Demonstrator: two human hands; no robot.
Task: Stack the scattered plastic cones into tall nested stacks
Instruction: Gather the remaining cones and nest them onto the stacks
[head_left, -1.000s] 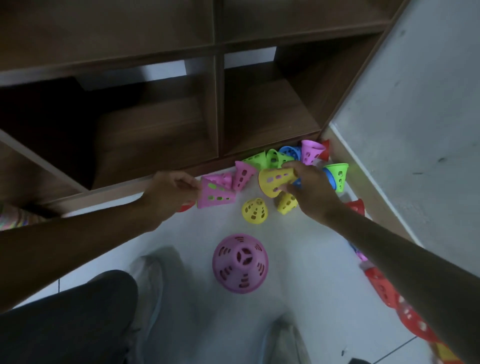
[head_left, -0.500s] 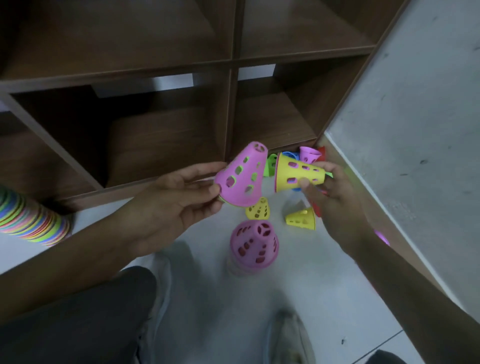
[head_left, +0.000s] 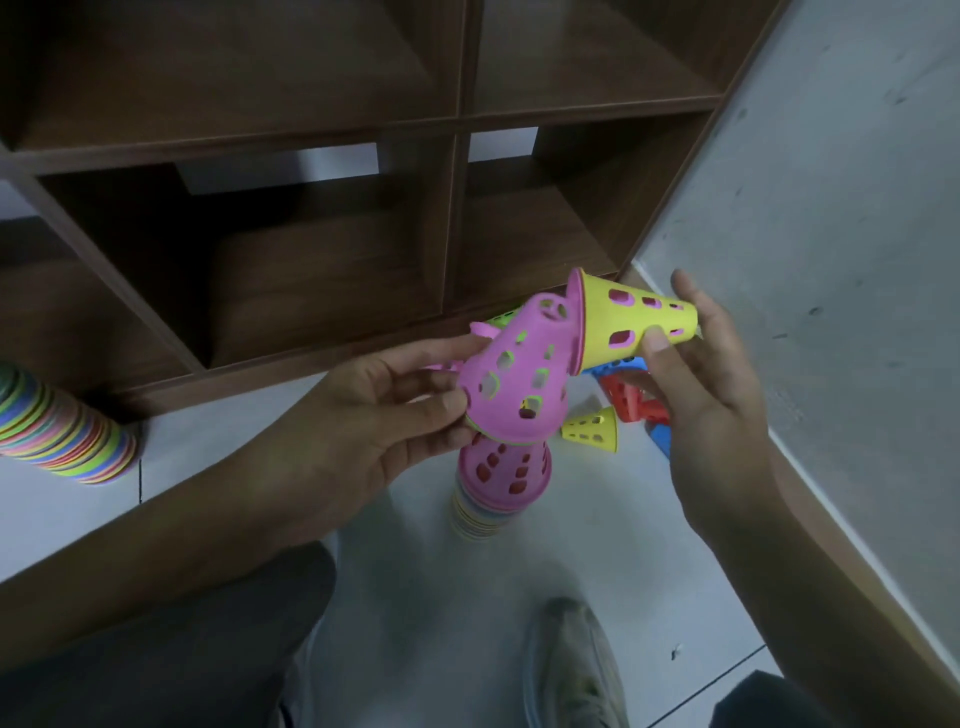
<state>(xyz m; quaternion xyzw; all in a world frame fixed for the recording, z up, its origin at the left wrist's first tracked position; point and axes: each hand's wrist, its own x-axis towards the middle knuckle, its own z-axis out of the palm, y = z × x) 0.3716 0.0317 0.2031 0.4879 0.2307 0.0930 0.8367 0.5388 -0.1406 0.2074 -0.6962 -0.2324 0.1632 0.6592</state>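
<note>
My left hand (head_left: 384, 410) grips a pink perforated cone (head_left: 514, 384) by its wide rim, tip pointing up and right; a green cone shows through its holes. My right hand (head_left: 701, 384) holds a yellow cone (head_left: 631, 322) sideways, its wide mouth facing the pink cone's tip and touching it. Below them on the floor stands a nested stack (head_left: 501, 483) topped by a pink cone. Loose cones lie behind: a small yellow cone (head_left: 592, 428), a red cone (head_left: 626, 400), blue and green ones partly hidden.
A dark wooden shelf unit (head_left: 457, 208) with open compartments stands ahead. A long multicoloured stack (head_left: 62, 436) lies on the floor at left. A grey wall (head_left: 831, 260) with a wooden skirting runs along the right. My shoe (head_left: 571, 665) and knees are below.
Both hands have lifted off the floor pile with their cones and come together; the yellow cone's mouth now meets the pink cone's tip. The view has moved closer.
</note>
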